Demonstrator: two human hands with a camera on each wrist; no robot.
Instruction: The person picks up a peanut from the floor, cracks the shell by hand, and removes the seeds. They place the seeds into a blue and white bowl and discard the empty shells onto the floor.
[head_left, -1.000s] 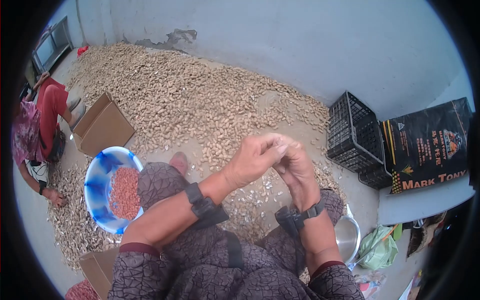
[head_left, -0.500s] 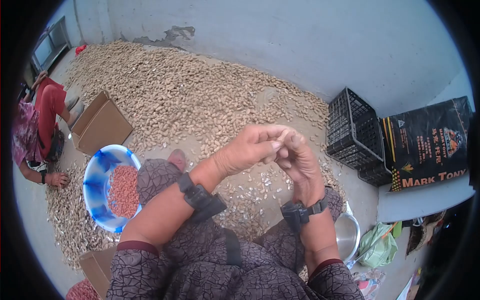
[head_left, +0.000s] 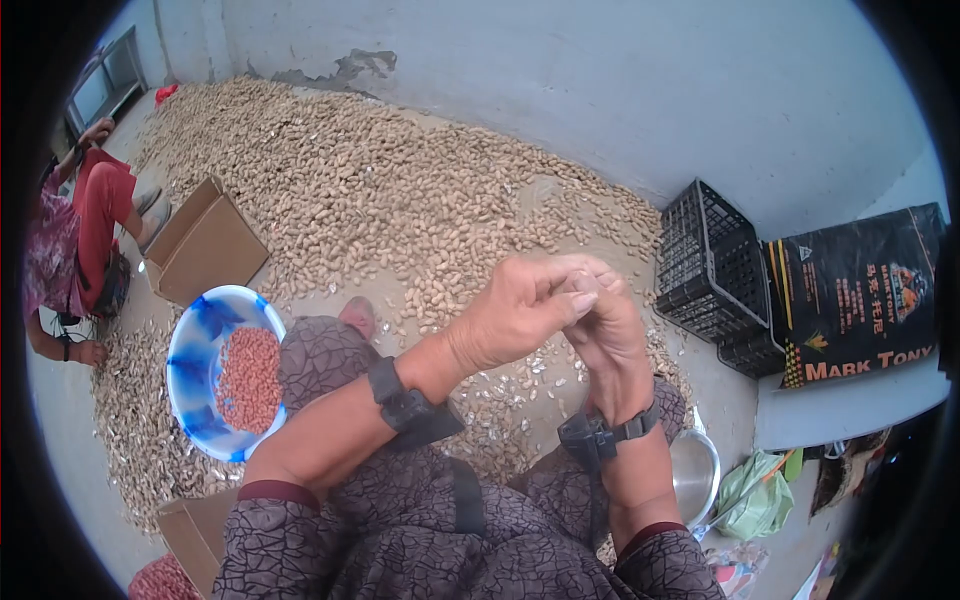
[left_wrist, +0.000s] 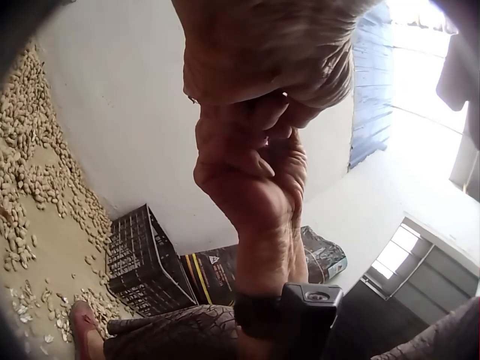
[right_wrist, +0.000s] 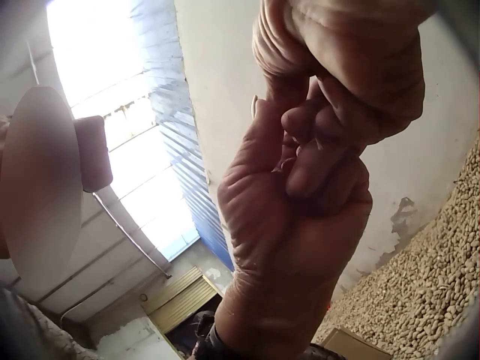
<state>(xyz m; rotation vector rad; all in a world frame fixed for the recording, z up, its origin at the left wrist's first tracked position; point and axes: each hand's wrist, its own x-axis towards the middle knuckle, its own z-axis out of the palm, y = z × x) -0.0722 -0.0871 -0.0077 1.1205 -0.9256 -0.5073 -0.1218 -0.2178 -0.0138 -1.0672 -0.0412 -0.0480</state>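
My left hand and right hand meet in front of me, above the floor, with fingers curled and tips together. Between them they pinch a peanut, almost wholly covered by the fingers. In the left wrist view the right hand stands upright behind the left hand. From the right wrist, the left hand shows its curled fingers against the right hand. A blue and white basin with red kernels stands beside my left knee.
Unshelled peanuts cover the floor ahead; shells lie at left. Around are a cardboard box, black crates, a printed sack, a metal bowl and a green bag. Another person sits at far left.
My hands stay together; their fingers have shifted and closed over the pale peanut seen between them half a second ago. The other person's lower hand has drawn back leftward and up.
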